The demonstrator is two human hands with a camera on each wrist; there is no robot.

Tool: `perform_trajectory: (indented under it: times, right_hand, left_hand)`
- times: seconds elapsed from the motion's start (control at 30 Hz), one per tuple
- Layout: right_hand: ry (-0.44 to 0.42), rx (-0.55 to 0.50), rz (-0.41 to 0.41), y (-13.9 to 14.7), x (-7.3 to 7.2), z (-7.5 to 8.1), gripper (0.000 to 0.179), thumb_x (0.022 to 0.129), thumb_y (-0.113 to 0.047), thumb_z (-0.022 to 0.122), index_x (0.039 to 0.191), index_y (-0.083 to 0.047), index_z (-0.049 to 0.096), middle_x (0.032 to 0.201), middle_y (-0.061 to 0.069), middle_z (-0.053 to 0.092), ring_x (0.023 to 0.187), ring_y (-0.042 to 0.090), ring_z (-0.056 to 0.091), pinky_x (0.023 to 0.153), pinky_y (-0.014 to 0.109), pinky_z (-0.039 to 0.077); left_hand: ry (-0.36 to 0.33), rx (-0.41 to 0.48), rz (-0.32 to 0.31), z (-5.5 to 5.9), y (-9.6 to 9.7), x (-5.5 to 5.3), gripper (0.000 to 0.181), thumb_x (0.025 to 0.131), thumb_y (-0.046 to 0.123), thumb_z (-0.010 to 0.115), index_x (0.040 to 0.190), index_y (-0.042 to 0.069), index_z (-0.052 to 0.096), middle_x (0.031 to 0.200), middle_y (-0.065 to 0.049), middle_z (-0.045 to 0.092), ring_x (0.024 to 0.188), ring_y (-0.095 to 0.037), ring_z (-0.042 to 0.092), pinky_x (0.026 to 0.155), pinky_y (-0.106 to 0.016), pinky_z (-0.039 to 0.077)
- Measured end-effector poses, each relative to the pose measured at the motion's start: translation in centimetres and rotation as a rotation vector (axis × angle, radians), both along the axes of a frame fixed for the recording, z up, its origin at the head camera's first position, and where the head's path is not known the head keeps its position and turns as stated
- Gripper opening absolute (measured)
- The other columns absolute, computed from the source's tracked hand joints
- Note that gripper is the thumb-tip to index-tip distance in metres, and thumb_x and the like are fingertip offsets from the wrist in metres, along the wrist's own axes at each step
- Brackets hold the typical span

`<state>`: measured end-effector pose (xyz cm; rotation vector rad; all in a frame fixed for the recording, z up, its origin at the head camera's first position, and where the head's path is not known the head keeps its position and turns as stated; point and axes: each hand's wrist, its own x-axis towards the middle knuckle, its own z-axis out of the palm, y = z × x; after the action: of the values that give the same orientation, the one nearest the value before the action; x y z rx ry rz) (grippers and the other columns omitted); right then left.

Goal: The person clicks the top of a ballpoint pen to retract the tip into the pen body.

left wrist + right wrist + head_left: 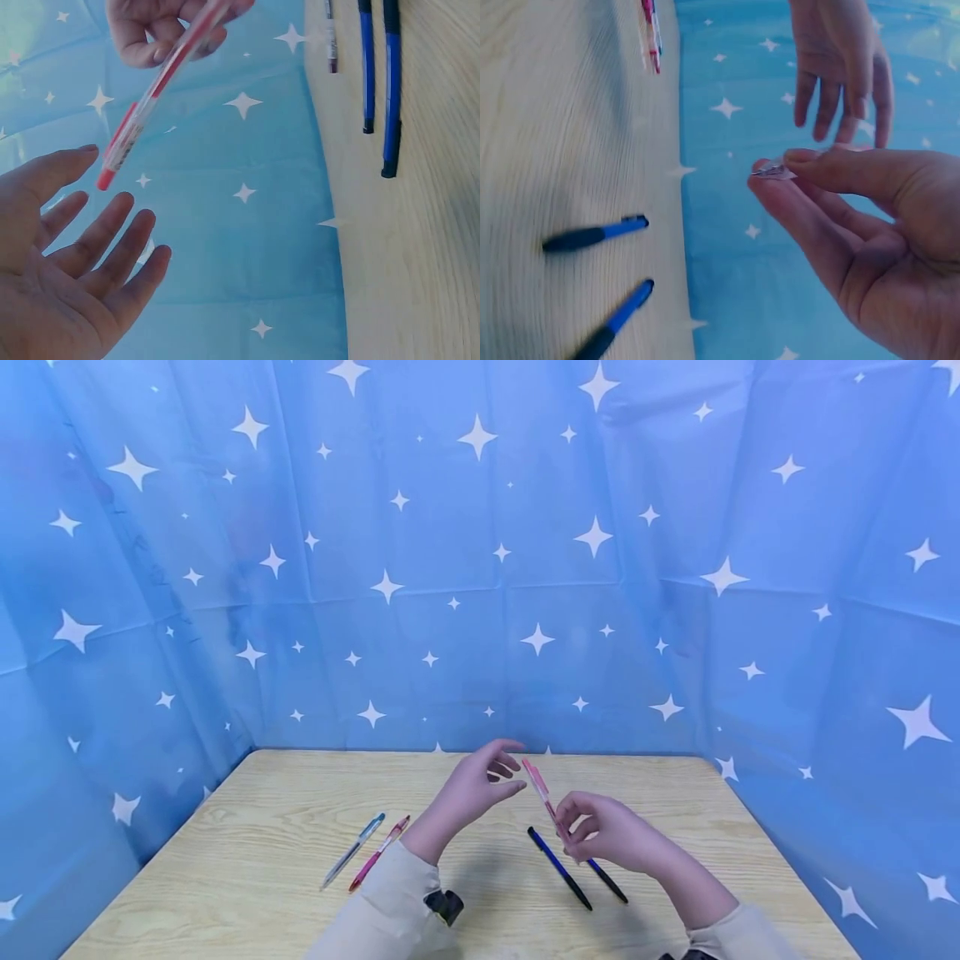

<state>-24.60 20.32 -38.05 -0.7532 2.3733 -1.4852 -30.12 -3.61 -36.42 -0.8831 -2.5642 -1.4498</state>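
My right hand (pixel 611 833) pinches a clear and pink pen (pixel 536 777) near its tip, holding it raised above the table. The pen's pink clip end slants toward my left hand (pixel 476 781). That left hand has its fingers spread and holds nothing; in the left wrist view its thumb and fingertips lie close around the pen's pink end (pixel 106 178). Two blue pens with black ends lie below my right hand: one blue pen (pixel 558 867) in full sight, the other blue pen (pixel 609 883) partly hidden by the hand.
Left of my left arm, a clear pen with a blue top (pixel 352 852) and a pink pen (pixel 380 853) lie on the wooden table (pixel 247 827). Another slim pale pen (pixel 331 37) shows beside the blue pens. A blue star-patterned curtain (pixel 450 527) surrounds the table.
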Motion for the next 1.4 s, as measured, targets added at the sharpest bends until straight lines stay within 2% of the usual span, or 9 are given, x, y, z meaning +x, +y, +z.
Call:
perform_trajectory:
  times: [0.13,0.3,0.47,0.6,0.7,0.83,1.0,1.17,1.4]
  right_hand:
    - [0.015,-0.044,-0.033,-1.1,0.2,0.1,0.029,0.084,0.007,0.070,0.107,-0.004,0.057,0.102,0.012,0.061,0.090,0.033,0.066,0.073,0.035,0.057]
    - [0.033,-0.077,-0.071,-2.4,0.2,0.2,0.030,0.084,0.005,0.072,0.110,-0.001,0.056,0.108,0.016,0.059,0.092,0.031,0.067,0.076,0.035,0.056]
    - [0.042,-0.136,-0.110,-3.6,0.3,0.0,0.029,0.085,0.004,0.071,0.110,0.000,0.057,0.108,0.016,0.060,0.094,0.033,0.066,0.077,0.037,0.056]
    - [0.031,-0.193,-0.157,-4.6,0.8,-0.1,0.030,0.084,0.003,0.072,0.110,-0.001,0.057,0.103,0.011,0.061,0.092,0.029,0.067,0.077,0.037,0.056]
    - [0.042,-0.230,-0.180,-5.2,1.1,-0.1,0.031,0.085,0.001,0.073,0.111,0.000,0.057,0.103,0.012,0.062,0.092,0.029,0.066,0.077,0.036,0.057]
    - [0.061,-0.261,-0.214,-5.8,1.4,-0.1,0.030,0.086,0.001,0.072,0.112,0.002,0.056,0.106,0.015,0.061,0.092,0.029,0.066,0.077,0.035,0.057]
    - [0.061,-0.291,-0.264,-6.2,1.6,-0.2,0.029,0.086,0.001,0.072,0.110,-0.001,0.057,0.109,0.018,0.060,0.093,0.028,0.067,0.077,0.035,0.057]
    - [0.058,-0.298,-0.277,-6.2,1.7,-0.4,0.028,0.085,0.001,0.072,0.109,-0.002,0.058,0.108,0.018,0.060,0.093,0.028,0.067,0.076,0.035,0.057]
    - [0.053,-0.290,-0.257,-5.8,1.8,-0.5,0.028,0.086,0.000,0.072,0.110,-0.001,0.058,0.108,0.017,0.061,0.094,0.028,0.066,0.078,0.035,0.056]
  left_hand:
    - [-0.009,0.083,0.004,0.3,0.0,0.3,0.048,0.091,0.018,0.072,0.135,0.019,0.054,0.101,0.002,0.066,0.094,-0.014,0.064,0.081,-0.031,0.053]
    - [-0.019,0.193,0.009,0.7,0.1,0.9,0.050,0.090,0.016,0.072,0.136,0.018,0.054,0.102,0.000,0.067,0.092,-0.016,0.065,0.078,-0.032,0.055]
    - [-0.031,0.240,0.014,1.0,0.2,1.2,0.051,0.090,0.016,0.073,0.137,0.019,0.052,0.101,-0.001,0.068,0.091,-0.017,0.066,0.079,-0.033,0.055]
    - [-0.044,0.270,0.022,2.4,0.3,2.7,0.051,0.090,0.007,0.070,0.137,0.014,0.052,0.099,-0.007,0.068,0.089,-0.022,0.066,0.079,-0.035,0.054]
    - [-0.087,0.318,0.021,2.9,0.5,3.3,0.051,0.090,0.001,0.069,0.137,0.012,0.052,0.099,-0.011,0.066,0.087,-0.025,0.066,0.075,-0.036,0.056]
    - [-0.165,0.415,0.008,2.3,0.7,2.5,0.051,0.090,0.002,0.068,0.137,0.018,0.054,0.101,-0.010,0.066,0.085,-0.023,0.066,0.072,-0.036,0.058]
    - [-0.203,0.508,-0.014,2.2,1.0,2.6,0.050,0.091,0.004,0.068,0.136,0.020,0.057,0.103,-0.011,0.066,0.088,-0.024,0.067,0.074,-0.039,0.058]
    - [-0.248,0.566,-0.028,1.7,1.4,2.8,0.049,0.092,0.006,0.067,0.138,0.020,0.056,0.105,-0.012,0.066,0.089,-0.022,0.065,0.076,-0.038,0.058]
    - [-0.272,0.603,0.000,1.3,1.9,3.1,0.046,0.092,0.003,0.066,0.134,0.019,0.060,0.102,-0.011,0.066,0.085,-0.019,0.064,0.074,-0.037,0.058]
